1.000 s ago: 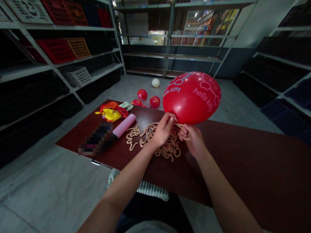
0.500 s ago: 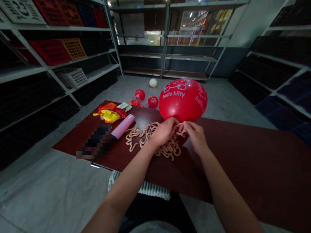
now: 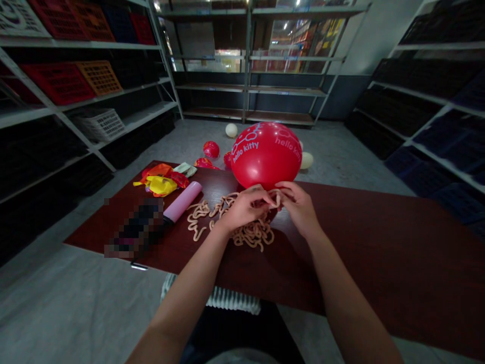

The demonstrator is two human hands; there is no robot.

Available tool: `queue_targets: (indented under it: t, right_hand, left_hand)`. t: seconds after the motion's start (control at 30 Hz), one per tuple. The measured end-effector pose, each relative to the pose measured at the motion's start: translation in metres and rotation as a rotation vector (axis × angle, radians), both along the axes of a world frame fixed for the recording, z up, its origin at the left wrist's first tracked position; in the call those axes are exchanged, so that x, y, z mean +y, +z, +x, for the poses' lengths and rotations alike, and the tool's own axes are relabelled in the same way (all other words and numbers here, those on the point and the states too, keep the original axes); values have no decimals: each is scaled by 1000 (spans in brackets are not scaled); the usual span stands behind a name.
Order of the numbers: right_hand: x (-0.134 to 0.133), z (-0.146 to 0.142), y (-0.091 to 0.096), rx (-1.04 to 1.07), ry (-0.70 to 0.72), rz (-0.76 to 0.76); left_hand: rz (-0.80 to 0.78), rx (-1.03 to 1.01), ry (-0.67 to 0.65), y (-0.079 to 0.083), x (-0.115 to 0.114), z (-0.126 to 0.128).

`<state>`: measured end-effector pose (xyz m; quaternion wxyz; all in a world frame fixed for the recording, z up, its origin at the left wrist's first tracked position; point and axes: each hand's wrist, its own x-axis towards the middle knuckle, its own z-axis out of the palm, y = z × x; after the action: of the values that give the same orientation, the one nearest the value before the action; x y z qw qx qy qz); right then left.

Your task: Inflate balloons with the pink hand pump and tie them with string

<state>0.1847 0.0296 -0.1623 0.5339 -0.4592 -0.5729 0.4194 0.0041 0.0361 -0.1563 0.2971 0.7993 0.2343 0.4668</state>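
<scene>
Two bare hands meet in the head view under the red balloon (image 3: 265, 154), near the far edge of the table (image 3: 379, 253). The left hand (image 3: 242, 210) has its fingers curled tight on the balloon's neck, and the right hand (image 3: 299, 207) pinches it from the other side. Tan rubber loops (image 3: 248, 235) lie piled beneath. A pink pump (image 3: 182, 201) and limp balloons (image 3: 161, 181) lie toward the far left corner.

Balloon (image 3: 265, 154) lower, nearer table (image 3: 379, 237)
</scene>
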Motion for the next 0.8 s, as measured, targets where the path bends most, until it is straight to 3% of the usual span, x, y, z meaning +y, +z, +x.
queue_targets:
  t: [0.27,0.33,0.47,0.57,0.67,0.8]
  right_hand:
    - [0,12,1,-382,-82,99]
    - [-3,6,3,-281,-24,39]
    - [-9,-8,7,163,113,-181]
    - [-11,-13,8,426,97,-287]
    - [-10,-13,7,534,79,-322]
    - [-10,-13,6,475,71,-280]
  left_hand:
    - [-41,-62,28,0,2,-3]
    - [-41,-100,77,0,2,-3]
    - [-52,-125,127,-1,0,0]
    - [-39,-86,105,0,-3,2]
    - [5,-52,84,3,-6,4]
    - [4,-64,43,4,-8,4]
